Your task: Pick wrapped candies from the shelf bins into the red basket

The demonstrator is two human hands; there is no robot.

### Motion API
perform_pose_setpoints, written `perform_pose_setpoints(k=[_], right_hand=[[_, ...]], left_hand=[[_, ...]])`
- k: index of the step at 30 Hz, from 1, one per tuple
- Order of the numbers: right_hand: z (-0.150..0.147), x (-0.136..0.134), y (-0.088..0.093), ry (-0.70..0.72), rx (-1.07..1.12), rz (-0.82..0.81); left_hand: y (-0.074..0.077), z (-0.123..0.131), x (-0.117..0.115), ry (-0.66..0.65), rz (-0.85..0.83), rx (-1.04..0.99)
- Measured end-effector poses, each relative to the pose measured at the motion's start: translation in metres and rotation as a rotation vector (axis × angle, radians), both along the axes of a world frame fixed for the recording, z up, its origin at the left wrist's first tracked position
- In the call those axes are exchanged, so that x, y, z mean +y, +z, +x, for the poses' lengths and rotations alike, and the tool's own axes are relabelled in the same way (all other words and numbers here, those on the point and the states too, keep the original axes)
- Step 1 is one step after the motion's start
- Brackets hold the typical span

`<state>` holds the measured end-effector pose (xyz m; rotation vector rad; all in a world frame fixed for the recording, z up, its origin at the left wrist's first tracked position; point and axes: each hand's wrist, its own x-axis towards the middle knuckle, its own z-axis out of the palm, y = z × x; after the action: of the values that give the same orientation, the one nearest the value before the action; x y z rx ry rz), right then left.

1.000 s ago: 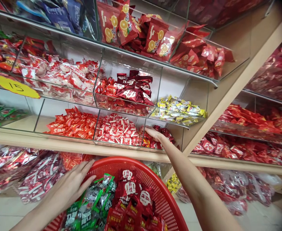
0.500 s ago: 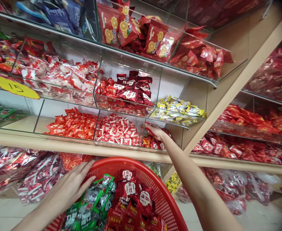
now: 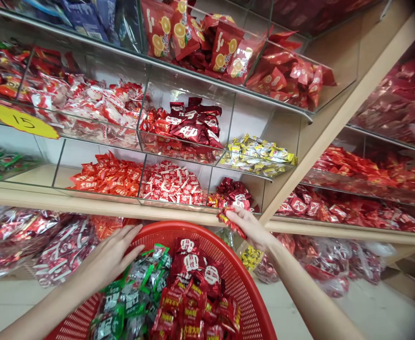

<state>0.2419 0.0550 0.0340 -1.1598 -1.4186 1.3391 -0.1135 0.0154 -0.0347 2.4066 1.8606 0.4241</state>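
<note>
In the head view, a small clutch of red snack packets (image 3: 229,221) is seen pinched in the right hand (image 3: 252,229). Its fingers are closed around the clutch just in front of the wooden shelf edge (image 3: 122,208) and below the glass bin of dark red packets (image 3: 234,191). The clutch juts out to the left of the fingers, its long axis slanting from upper left to lower right, just above the far rim of the red plastic basket (image 3: 248,288). The left hand (image 3: 113,257) is laid flat on the basket's left rim, fingers spread and gripping nothing. It touches the green packets (image 3: 136,288) and lies well apart from the held clutch.
</note>
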Motion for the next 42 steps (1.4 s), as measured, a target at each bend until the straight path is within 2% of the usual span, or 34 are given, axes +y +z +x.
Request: perform_pose_setpoints(k=[4, 7, 9, 11, 15, 16, 19, 25, 28, 31, 36, 39, 42], right_hand=[[-0.006, -0.069, -0.014, 0.162, 0.125, -0.157], [-0.008, -0.099, -0.023, 0.210, 0.159, -0.170], [-0.011, -0.109, -0.027, 0.235, 0.158, -0.174], [-0.015, -0.114, -0.028, 0.257, 0.148, -0.172], [-0.026, -0.117, -0.027, 0.294, 0.132, -0.153], [-0.028, -0.117, -0.027, 0.299, 0.136, -0.153], [-0.030, -0.117, -0.027, 0.285, 0.153, -0.169], [-0.026, -0.120, -0.033, 0.245, 0.155, -0.185], [-0.027, -0.122, -0.035, 0.248, 0.188, -0.211], [-0.028, -0.124, -0.035, 0.236, 0.220, -0.216], [-0.026, -0.127, -0.036, 0.220, 0.215, -0.230], [-0.023, -0.128, -0.036, 0.184, 0.199, -0.196], [-0.022, -0.128, -0.035, 0.169, 0.209, -0.217]], left_hand=[[0.003, 0.003, 0.001, -0.062, 0.034, 0.055], [0.015, 0.014, -0.001, -0.143, 0.078, 0.116], [0.030, 0.028, -0.006, -0.201, 0.041, 0.098], [0.052, 0.049, -0.013, -0.328, -0.020, -0.034], [0.090, 0.097, -0.029, -0.751, -0.215, -0.339], [0.096, 0.106, -0.031, -0.838, -0.256, -0.383], [0.101, 0.123, -0.031, -0.951, -0.275, -0.474], [0.094, 0.131, -0.024, -1.027, -0.379, -0.537], [0.091, 0.133, -0.023, -1.075, -0.377, -0.565], [0.089, 0.136, -0.025, -1.068, -0.336, -0.572], [0.089, 0.135, -0.024, -1.017, -0.258, -0.635], [0.088, 0.127, -0.018, -0.903, -0.257, -0.649], [0.075, 0.113, -0.011, -0.766, -0.269, -0.529]])
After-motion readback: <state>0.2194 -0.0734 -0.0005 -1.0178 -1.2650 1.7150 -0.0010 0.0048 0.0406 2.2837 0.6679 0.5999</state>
